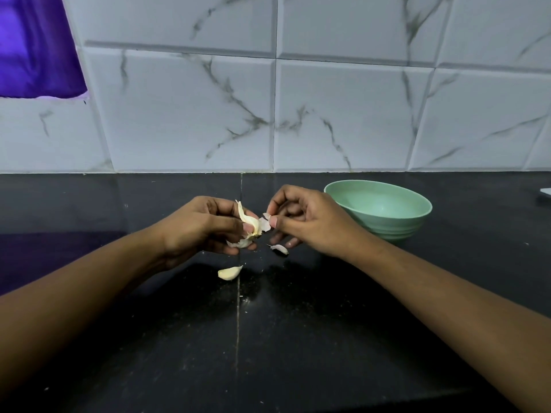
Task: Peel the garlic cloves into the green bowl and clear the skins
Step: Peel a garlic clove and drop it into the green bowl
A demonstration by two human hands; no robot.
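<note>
My left hand (205, 226) grips a garlic clove (249, 220) with loose papery skin, held a little above the black counter (298, 338). My right hand (304, 222) pinches a flap of the skin (265, 223) at the clove's right side between thumb and forefinger. Another clove (229, 272) lies on the counter below my left hand. A smaller clove or skin piece (280, 248) lies under my right hand. The green bowl (378, 208) stands just right of my right hand; nothing shows in the part of its inside that I can see.
A white marble-patterned tiled wall (328, 99) rises behind the counter. Purple cloth (35, 46) hangs at the top left. A pale object (545, 192) shows at the right edge. Small skin crumbs (243, 298) dot the counter seam.
</note>
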